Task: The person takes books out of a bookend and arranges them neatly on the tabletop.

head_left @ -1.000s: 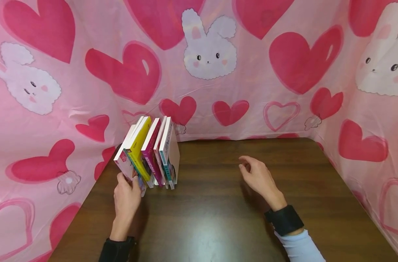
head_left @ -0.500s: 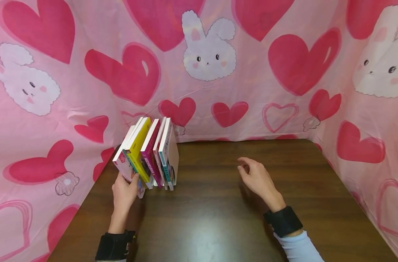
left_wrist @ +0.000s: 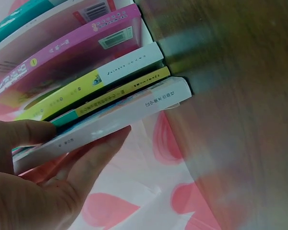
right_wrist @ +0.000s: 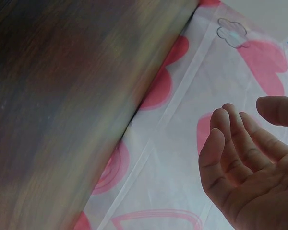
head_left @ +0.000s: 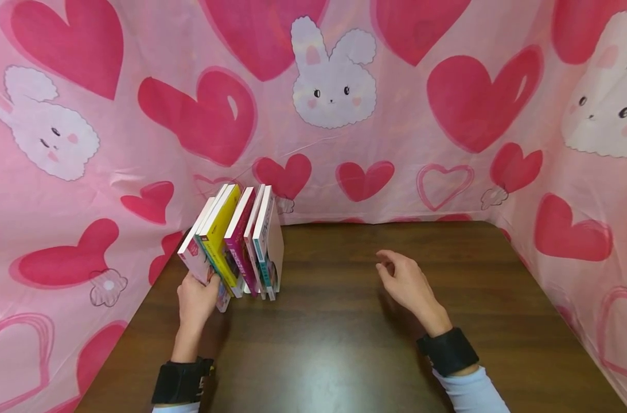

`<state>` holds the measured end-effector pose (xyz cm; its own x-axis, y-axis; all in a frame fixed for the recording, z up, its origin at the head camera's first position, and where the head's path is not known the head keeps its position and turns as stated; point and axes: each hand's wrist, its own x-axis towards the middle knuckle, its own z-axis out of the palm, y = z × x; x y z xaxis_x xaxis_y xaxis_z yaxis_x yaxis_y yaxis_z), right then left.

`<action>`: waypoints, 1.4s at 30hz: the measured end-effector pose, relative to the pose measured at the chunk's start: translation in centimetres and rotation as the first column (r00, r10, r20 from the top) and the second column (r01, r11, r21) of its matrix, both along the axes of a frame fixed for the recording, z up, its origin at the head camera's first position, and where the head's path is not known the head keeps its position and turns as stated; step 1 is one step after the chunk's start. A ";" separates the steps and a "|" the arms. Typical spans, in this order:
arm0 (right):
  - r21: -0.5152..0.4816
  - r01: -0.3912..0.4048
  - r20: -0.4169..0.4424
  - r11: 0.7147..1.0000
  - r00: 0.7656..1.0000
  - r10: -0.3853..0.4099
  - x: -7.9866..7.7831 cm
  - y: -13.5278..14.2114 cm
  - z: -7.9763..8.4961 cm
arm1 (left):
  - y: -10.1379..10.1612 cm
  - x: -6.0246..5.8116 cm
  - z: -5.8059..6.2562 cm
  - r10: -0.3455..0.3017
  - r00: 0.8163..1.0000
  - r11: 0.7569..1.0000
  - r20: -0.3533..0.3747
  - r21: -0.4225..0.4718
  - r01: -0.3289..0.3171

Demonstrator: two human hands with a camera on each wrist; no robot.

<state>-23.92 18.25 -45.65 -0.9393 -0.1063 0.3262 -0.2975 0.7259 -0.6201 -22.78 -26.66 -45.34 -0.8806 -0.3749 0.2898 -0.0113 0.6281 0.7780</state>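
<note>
My left hand [head_left: 195, 301] grips the leftmost book [head_left: 193, 256], a pale pink one, by its spine. In the left wrist view the thumb lies on one side of that book [left_wrist: 134, 117] and the fingers on the other. To its right in the head view, a yellow book [head_left: 219, 221], a magenta book [head_left: 239, 229] and a white book with a teal band [head_left: 267, 241] lean in one row, tilted to the left. Over the right half of the table, my right hand [head_left: 406, 281] hovers with loosely curved fingers and nothing in them, as the right wrist view [right_wrist: 249, 167] also shows.
The row of books stands at the back left of a dark brown wooden table [head_left: 323, 344]. Pink cloth [head_left: 344, 137] with hearts and rabbits hangs behind the table and along both sides. A black band [head_left: 449, 351] wraps each wrist.
The left wrist has shifted slightly forward while the hand keeps its place at the pink book. The books and the right hand look nearly unchanged.
</note>
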 end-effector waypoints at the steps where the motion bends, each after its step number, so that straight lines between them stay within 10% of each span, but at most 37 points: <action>1: 0.000 0.000 -0.003 1.000 1.000 0.000 0.0 0.0 0.0 | 0.0 0.0 0.0 -0.006 1.000 1.000 -0.003 -0.005 0.006; 15: 0.003 0.007 -0.011 1.000 1.000 -0.007 0.1 -0.1 0.1 | 0.2 0.8 -0.2 -0.088 0.995 0.995 -0.039 -0.040 0.086; 42: 0.008 0.004 -0.003 1.000 1.000 -0.004 0.3 -0.1 0.2 | 0.6 3.3 -0.5 -0.054 0.991 0.997 -0.121 -0.068 0.046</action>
